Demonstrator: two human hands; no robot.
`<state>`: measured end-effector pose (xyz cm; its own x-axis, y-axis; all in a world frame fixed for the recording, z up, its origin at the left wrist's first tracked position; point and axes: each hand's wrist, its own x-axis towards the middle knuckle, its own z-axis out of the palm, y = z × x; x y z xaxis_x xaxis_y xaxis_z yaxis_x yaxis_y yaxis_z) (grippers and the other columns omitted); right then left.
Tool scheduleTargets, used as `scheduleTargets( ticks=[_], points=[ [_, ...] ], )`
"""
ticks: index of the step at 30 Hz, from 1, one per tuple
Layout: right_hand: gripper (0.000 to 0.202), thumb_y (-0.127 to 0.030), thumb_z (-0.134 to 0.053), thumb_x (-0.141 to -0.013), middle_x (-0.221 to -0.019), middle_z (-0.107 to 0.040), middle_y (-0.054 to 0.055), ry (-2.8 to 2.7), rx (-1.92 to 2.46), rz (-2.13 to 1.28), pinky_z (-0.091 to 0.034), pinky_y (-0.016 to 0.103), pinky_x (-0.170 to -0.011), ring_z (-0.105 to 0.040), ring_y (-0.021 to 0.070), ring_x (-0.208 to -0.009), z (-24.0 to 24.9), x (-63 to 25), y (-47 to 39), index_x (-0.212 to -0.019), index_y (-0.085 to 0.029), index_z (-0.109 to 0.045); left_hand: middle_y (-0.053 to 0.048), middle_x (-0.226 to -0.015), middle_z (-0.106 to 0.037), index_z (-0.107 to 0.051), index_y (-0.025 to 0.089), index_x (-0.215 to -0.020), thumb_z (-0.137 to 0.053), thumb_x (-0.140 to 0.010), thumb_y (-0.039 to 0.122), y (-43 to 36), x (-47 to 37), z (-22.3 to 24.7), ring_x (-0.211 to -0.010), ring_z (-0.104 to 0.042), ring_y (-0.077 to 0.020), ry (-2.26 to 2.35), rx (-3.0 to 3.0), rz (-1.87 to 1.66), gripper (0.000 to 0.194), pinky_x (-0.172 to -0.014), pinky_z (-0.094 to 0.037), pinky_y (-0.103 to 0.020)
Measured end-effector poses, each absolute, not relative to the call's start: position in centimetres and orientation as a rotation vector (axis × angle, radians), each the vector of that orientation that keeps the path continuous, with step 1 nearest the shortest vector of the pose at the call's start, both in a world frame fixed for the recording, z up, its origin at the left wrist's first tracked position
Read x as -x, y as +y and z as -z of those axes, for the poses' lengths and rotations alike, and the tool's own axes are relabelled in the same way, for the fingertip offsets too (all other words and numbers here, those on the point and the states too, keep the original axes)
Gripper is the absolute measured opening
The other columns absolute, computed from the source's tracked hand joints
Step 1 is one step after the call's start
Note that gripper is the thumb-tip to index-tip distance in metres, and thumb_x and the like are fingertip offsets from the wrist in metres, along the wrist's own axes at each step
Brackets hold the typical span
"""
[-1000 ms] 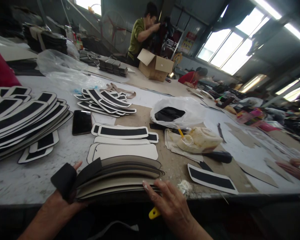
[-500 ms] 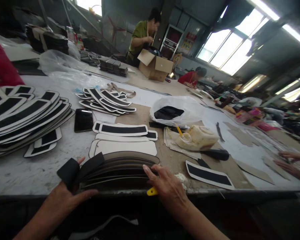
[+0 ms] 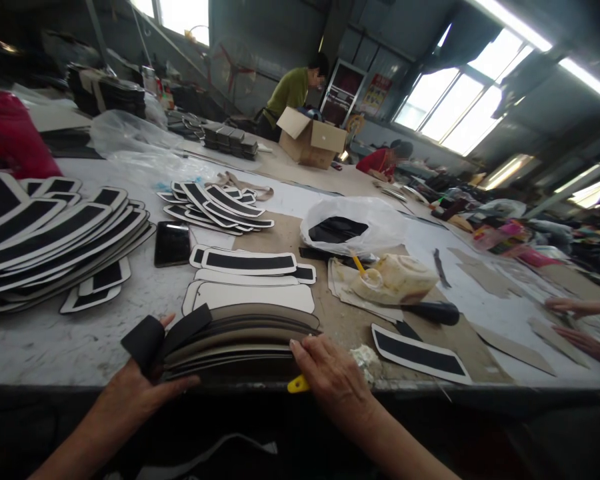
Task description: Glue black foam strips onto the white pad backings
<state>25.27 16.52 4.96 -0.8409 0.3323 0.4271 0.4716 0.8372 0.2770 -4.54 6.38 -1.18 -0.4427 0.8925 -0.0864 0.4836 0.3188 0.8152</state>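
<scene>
Black strips bend over my left hand, which grips them at the left end of a stack of curved brown-grey pieces. The left thumb stretches along the stack's front edge. At the stack's right end, my right hand rests its fingertips on the pieces. A yellow handle sticks out from under that closed hand; the rest of this tool is hidden. Just behind the stack lie white curved pieces, and beyond them are white-edged pieces with black centres.
A big pile of white-edged black pieces fills the left side near a phone. To the right are a glue-stained plastic container, a plastic bag and one loose piece. A co-worker's hands are at far right.
My right fingers have come down onto the stack's right end, and its layers look more fanned out. My left hand stays put. The person in green has leaned towards the cardboard box.
</scene>
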Motion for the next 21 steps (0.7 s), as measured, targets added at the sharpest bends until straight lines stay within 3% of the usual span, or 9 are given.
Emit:
scheduleTargets(
  ticks=[6,11,15,21],
  points=[
    [0.020,-0.004,-0.042,-0.090,-0.081,-0.055,0.007,-2.686,0.595,0.418,-0.040,0.030,-0.058,-0.048,0.0206,-0.071,-4.9,-25.1,16.1,-0.098,-0.011,-0.059,-0.008,-0.147,-0.030,-0.027,0.026,-0.140,-0.066,-0.063,0.056,5.9,4.4,0.8,-0.134,-0.029,-0.0312,1.920,-1.182,-1.103,0.092,-0.109,-0.033,-0.045],
    [0.020,-0.003,-0.042,-0.090,-0.081,-0.056,0.005,-2.700,0.662,0.360,-0.039,0.029,-0.059,-0.047,0.0199,-0.072,-4.8,-25.4,16.4,-0.097,-0.012,-0.058,-0.008,-0.127,-0.055,-0.048,0.021,-0.129,-0.062,-0.066,0.062,5.7,4.3,0.4,-0.138,-0.019,-0.0313,1.898,-1.164,-1.022,0.076,-0.112,-0.027,-0.045],
    [0.021,-0.001,-0.044,-0.087,-0.081,-0.056,0.006,-2.739,0.699,0.360,-0.041,0.029,-0.061,-0.048,0.0203,-0.074,-5.2,-25.2,16.6,-0.098,-0.013,-0.059,-0.005,-0.124,-0.057,-0.052,0.024,-0.125,-0.064,-0.068,0.061,6.0,3.6,-1.5,-0.130,-0.036,-0.0281,1.863,-1.081,-1.048,0.069,-0.112,-0.027,-0.042],
    [0.025,0.000,-0.043,-0.087,-0.085,-0.057,0.008,-2.760,0.674,0.426,-0.044,0.031,-0.061,-0.049,0.0221,-0.076,-4.9,-25.2,16.2,-0.105,-0.008,-0.057,-0.003,-0.123,-0.058,-0.060,0.021,-0.113,-0.067,-0.069,0.056,6.5,2.9,-3.9,-0.116,-0.051,-0.0265,1.716,-0.964,-1.090,0.056,-0.102,-0.041,-0.032]
  ],
)
